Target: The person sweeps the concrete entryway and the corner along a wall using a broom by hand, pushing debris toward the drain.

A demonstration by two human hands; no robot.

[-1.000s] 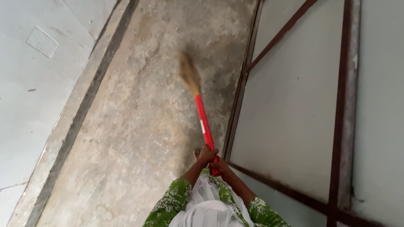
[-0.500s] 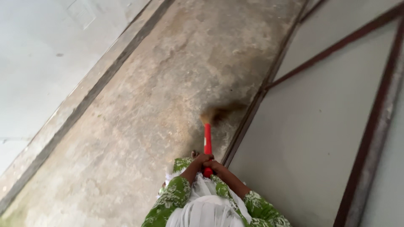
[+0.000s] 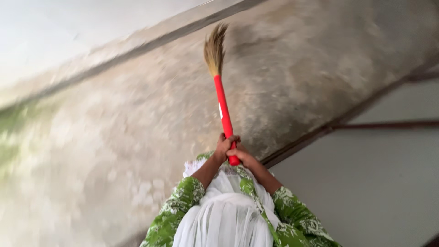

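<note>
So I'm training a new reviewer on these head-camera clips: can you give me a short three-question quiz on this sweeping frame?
1. True or false: both hands grip the red handle of the broom at its near end.
2. Which way do the bristles point? A) towards the person B) away from the person, towards the dark strip along the pale wall C) at the grey panel
3. Fill in: the person's sleeves are ____ with a white leaf pattern.

Key
1. True: the left hand and right hand close together around the handle's end.
2. B: the dark strip lies past the concrete floor.
3. Green.
</note>
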